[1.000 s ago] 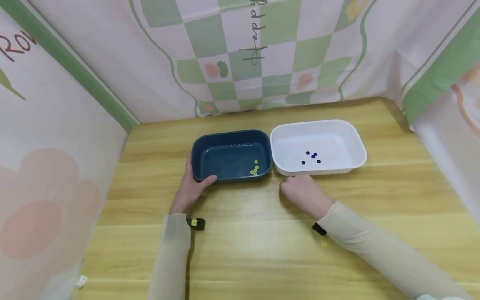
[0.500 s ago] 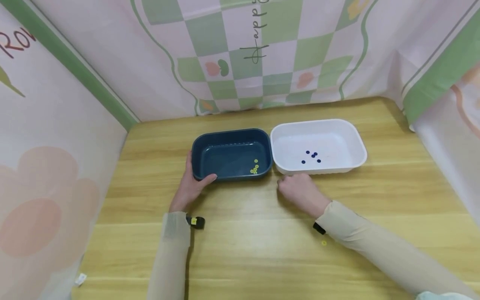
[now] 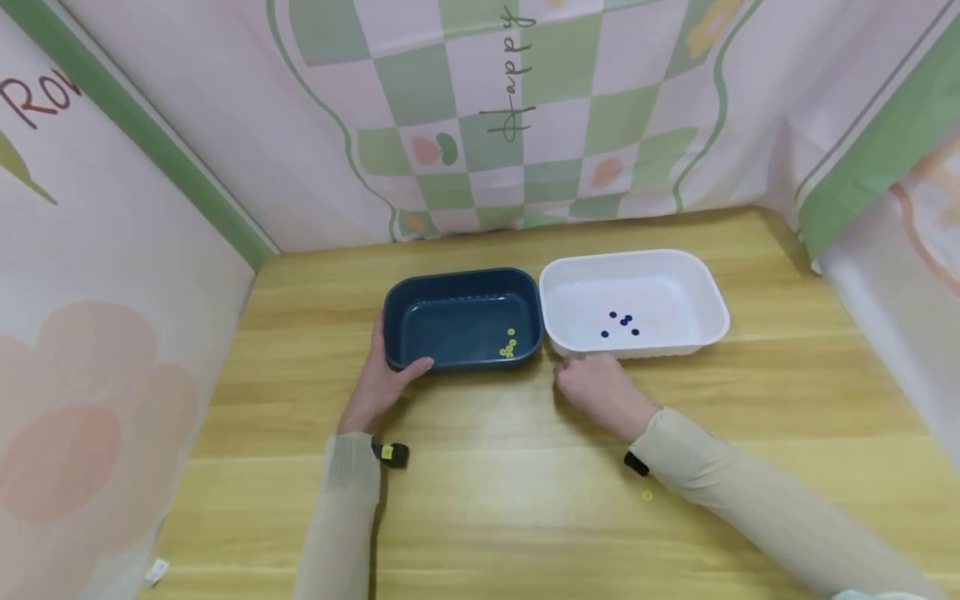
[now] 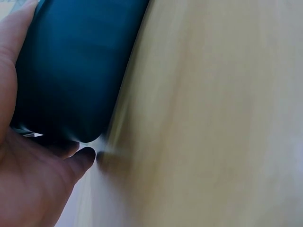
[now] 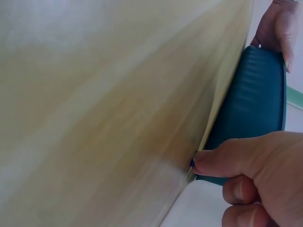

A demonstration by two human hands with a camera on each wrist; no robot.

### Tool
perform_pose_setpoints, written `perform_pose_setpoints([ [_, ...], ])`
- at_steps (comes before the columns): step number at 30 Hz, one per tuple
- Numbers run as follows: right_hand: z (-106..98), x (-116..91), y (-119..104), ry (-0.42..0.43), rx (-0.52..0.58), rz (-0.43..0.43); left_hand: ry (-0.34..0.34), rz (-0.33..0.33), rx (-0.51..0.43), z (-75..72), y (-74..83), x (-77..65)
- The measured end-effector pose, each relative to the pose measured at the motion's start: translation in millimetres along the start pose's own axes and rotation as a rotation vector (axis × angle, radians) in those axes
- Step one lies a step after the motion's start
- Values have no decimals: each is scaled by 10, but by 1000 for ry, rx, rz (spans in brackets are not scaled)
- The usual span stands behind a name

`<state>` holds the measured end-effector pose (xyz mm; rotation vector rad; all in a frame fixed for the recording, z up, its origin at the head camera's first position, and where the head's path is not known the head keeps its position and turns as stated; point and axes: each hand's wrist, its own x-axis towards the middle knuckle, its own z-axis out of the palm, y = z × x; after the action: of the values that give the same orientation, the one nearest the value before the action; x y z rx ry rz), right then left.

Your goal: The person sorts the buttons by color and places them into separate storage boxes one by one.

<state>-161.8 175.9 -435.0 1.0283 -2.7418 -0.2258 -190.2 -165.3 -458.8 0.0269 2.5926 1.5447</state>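
Note:
My left hand [image 3: 375, 387] grips the dark teal tray [image 3: 403, 357] at its near left corner, thumb over the front rim and fingers along the left side. Several yellow buttons [image 3: 512, 332] lie in that tray's near right corner. Right beside it, the white tray [image 3: 675, 337] bears several dark blue buttons [image 3: 624, 322]. Just in front of the white tray, my right hand [image 3: 603, 392] is low at the table with curled fingers. In the right wrist view, a small dark blue button [image 5: 192, 162] shows at the thumb tip, mostly hidden by the thumb pinching it.
A loose yellow button [image 3: 647, 496] lies on the wooden table [image 3: 487, 517] near the right forearm. A small white tag [image 3: 157, 572] is at the table's left edge. Patterned curtains [image 3: 495, 192] stand behind and along both sides.
My right hand has shifted very slightly left along the white tray's front. The left hand keeps its grip on the teal tray, and the head view has tilted a little.

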Motion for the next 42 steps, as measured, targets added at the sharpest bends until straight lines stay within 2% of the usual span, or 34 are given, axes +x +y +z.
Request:
perform_pose_setpoints([
  [4, -1, -1, -28, -30, 6, -2, 2, -6, -9, 4, -6, -19],
  [11, 17, -46, -37, -26, 20, 7, 4, -18, 11, 10, -6, -36],
  [14, 4, -70, -22, -40, 61, 33, 5, -23, 14, 11, -7, -33],
  [16, -27, -80, -12, -43, 135, 56, 8, -25, 12, 11, -9, -28],
  [19, -117, -90, 3, -46, 329, 114, 5, -26, 7, 13, -11, -27],
  [21, -193, -102, 22, -52, 508, 165, 4, -26, 7, 14, -12, -28],
  [25, -376, -127, 114, -69, 876, 311, 5, -24, 5, 16, -7, -30],
  [27, -456, -133, 194, -46, 1036, 408, 6, -21, 0, 17, -3, -29],
  [30, -536, -135, 341, 34, 1278, 578, 11, -17, -7, 17, 3, -24],
  [34, -573, -151, 553, 197, 1577, 737, 14, -13, -2, 16, 7, -20],
  [39, -553, -179, 757, 334, 1817, 841, 14, -7, -5, 14, 7, -16],
  [42, -521, -205, 821, 373, 1972, 843, 11, -6, -7, 14, 8, -21],
])
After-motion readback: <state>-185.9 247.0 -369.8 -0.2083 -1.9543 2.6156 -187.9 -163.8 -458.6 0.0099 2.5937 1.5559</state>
